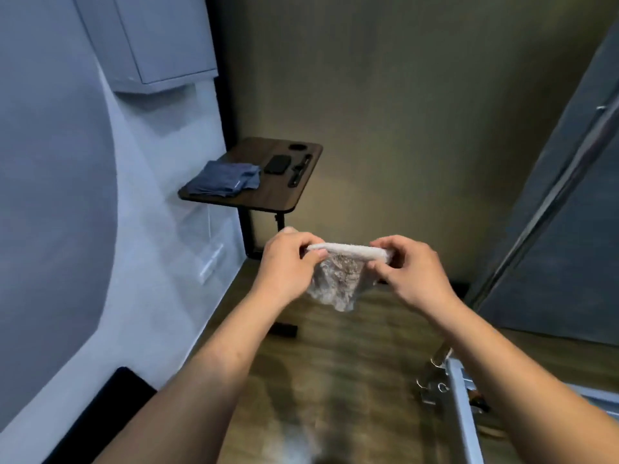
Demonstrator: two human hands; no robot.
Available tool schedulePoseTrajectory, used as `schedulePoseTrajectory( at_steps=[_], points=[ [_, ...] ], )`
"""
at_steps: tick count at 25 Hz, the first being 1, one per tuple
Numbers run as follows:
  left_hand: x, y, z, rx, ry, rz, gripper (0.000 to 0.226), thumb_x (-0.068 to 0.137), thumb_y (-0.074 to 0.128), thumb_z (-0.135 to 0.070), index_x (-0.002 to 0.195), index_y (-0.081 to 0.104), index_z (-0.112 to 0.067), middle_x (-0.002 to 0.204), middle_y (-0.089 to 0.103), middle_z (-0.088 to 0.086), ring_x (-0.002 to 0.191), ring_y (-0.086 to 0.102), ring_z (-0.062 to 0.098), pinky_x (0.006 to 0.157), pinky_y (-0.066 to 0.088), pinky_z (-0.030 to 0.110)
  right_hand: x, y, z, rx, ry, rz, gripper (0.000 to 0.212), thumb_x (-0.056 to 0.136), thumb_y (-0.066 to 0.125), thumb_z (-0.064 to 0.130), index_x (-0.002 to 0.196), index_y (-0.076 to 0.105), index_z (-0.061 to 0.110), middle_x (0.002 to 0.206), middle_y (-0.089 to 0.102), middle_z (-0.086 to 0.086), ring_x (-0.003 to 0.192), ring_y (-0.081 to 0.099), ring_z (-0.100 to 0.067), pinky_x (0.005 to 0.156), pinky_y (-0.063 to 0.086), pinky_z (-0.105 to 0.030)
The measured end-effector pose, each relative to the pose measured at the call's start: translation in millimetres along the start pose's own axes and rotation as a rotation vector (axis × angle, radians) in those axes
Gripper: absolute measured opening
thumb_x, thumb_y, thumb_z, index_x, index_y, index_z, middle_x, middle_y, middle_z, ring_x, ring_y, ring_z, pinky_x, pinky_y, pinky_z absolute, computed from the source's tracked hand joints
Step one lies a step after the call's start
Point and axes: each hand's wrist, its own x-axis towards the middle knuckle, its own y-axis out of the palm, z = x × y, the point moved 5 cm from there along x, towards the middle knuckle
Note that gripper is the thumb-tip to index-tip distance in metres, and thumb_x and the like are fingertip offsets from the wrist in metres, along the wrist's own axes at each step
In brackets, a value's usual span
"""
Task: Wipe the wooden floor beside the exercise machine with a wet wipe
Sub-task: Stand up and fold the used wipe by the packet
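**Wipe held up, floor waiting below**

The wooden floor (351, 380) spreads underneath, with the exercise machine (459, 396) at the near right and a small counter (284, 195) at the far side. The wet wipe (338, 279) hangs well clear of the boards, its folded top edge running left to right and the rest drooping. The left grip (288, 262) pinches one end and the right grip (415, 272) pinches the other. The floor lies straight down from both. The right grip is nearer the machine.
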Motion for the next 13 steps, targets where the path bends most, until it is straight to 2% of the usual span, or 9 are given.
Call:
schedulePoseTrajectory(
  at_steps=[1, 3, 5, 7, 9, 11, 13],
  points=[
    [10, -8, 7, 0.006, -0.014, -0.032, 0.006, 0.092, 0.066, -0.021, 0.090, 0.071, -0.023, 0.087, 0.056, -0.008, 0.078, 0.052, 0.004, 0.069, 0.034, 0.018, 18, 9, 5, 0.003, -0.050, 0.022, 0.015, 0.081, 0.078, 0.019, 0.091, 0.072, 0.027, 0.086, 0.069, 0.003, 0.077, 0.061, -0.013, 0.071, 0.043, -0.014],
    [35, -21, 23, -0.019, -0.069, -0.082, 0.012, 0.096, 0.058, -0.023, 0.086, 0.064, -0.021, 0.087, 0.059, -0.005, 0.078, 0.053, 0.007, 0.063, 0.036, 0.017, 58, 27, 19, 0.090, -0.135, 0.099, 0.016, 0.085, 0.074, 0.021, 0.080, 0.063, 0.031, 0.092, 0.065, 0.000, 0.083, 0.057, -0.013, 0.069, 0.038, -0.008],
    [56, -32, 37, -0.067, -0.134, -0.132, 0.017, 0.100, 0.051, -0.024, 0.084, 0.057, -0.020, 0.080, 0.060, -0.006, 0.074, 0.053, 0.009, 0.062, 0.039, 0.023, 93, 50, 29, 0.234, -0.135, 0.200, 0.009, 0.092, 0.065, 0.022, 0.087, 0.059, 0.025, 0.095, 0.064, 0.000, 0.085, 0.056, -0.013, 0.073, 0.041, -0.018],
    [76, -38, 51, -0.095, -0.178, -0.210, 0.017, 0.101, 0.047, -0.026, 0.087, 0.055, -0.019, 0.079, 0.060, -0.006, 0.076, 0.055, 0.011, 0.066, 0.041, 0.030, 122, 75, 38, 0.279, -0.151, 0.274, 0.006, 0.098, 0.056, 0.024, 0.095, 0.055, 0.020, 0.091, 0.062, 0.001, 0.080, 0.055, -0.013, 0.073, 0.045, -0.031],
    [100, -43, 65, -0.091, -0.209, -0.288, 0.014, 0.101, 0.047, -0.026, 0.091, 0.055, -0.020, 0.084, 0.062, -0.004, 0.080, 0.057, 0.013, 0.068, 0.043, 0.032, 150, 100, 42, 0.330, -0.150, 0.300, 0.005, 0.100, 0.052, 0.025, 0.095, 0.050, 0.024, 0.089, 0.062, -0.001, 0.079, 0.057, -0.019, 0.075, 0.049, -0.038],
    [127, -47, 85, -0.140, -0.264, -0.312, 0.007, 0.100, 0.050, -0.024, 0.093, 0.051, -0.023, 0.086, 0.061, -0.002, 0.077, 0.054, 0.016, 0.066, 0.041, 0.033, 178, 122, 40, 0.445, -0.108, 0.323, 0.020, 0.099, 0.051, 0.020, 0.090, 0.045, 0.037, 0.082, 0.061, -0.008, 0.071, 0.052, -0.024, 0.069, 0.046, -0.041],
    [158, -49, 108, -0.319, -0.335, -0.244, 0.016, 0.097, 0.053, -0.014, 0.094, 0.042, -0.026, 0.088, 0.058, 0.008, 0.077, 0.052, 0.020, 0.061, 0.041, 0.031, 211, 141, 35, 0.493, -0.066, 0.292, 0.035, 0.097, 0.052, 0.016, 0.081, 0.040, 0.045, 0.079, 0.056, -0.011, 0.068, 0.047, -0.023, 0.065, 0.044, -0.042]
  ],
)
